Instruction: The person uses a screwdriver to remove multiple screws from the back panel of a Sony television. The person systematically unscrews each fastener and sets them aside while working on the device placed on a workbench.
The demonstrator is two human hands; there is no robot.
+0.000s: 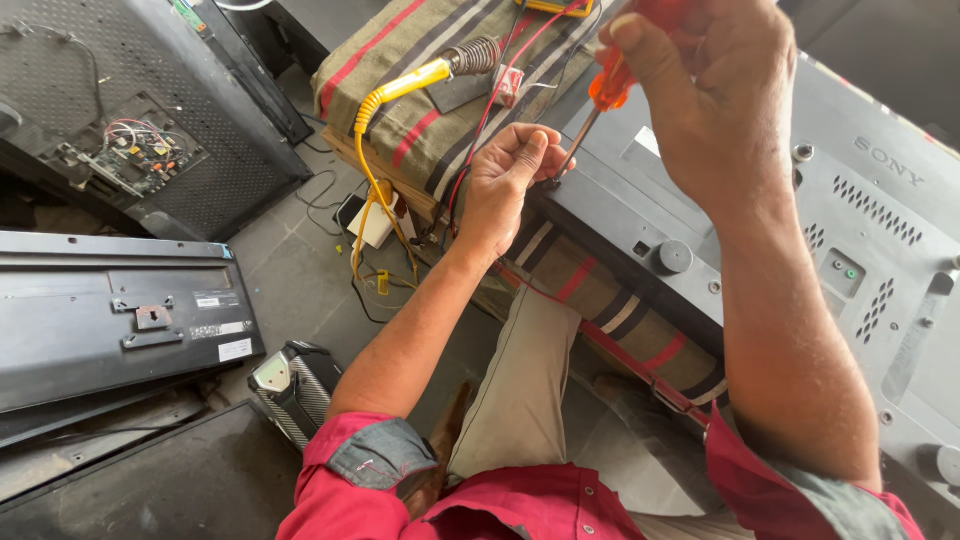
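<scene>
Gripping an orange-handled screwdriver [612, 85] in the closed right hand [705, 95], upper centre of frame, shaft slanting down-left toward the grey television back panel [760, 215]. Steadying the tip with the left hand [510, 175], fingers curled, nearer the screw point, probably pinching something small there, hidden from view.

A grey concrete floor [290, 270] takes up the middle of the view, lit by even daylight. Left of it lies a dark flat panel [100, 310] with small white stickers, and beyond that panel a black perforated back cover [210, 120] carries an exposed circuit board [130, 150]. Just below the panel's right corner stands a small speaker [295, 385] with a mesh side. Right of the floor, a striped cloth [420, 100] covers a low wooden bench [385, 175], with loose cables [330, 195] trailing beneath its edge.
</scene>
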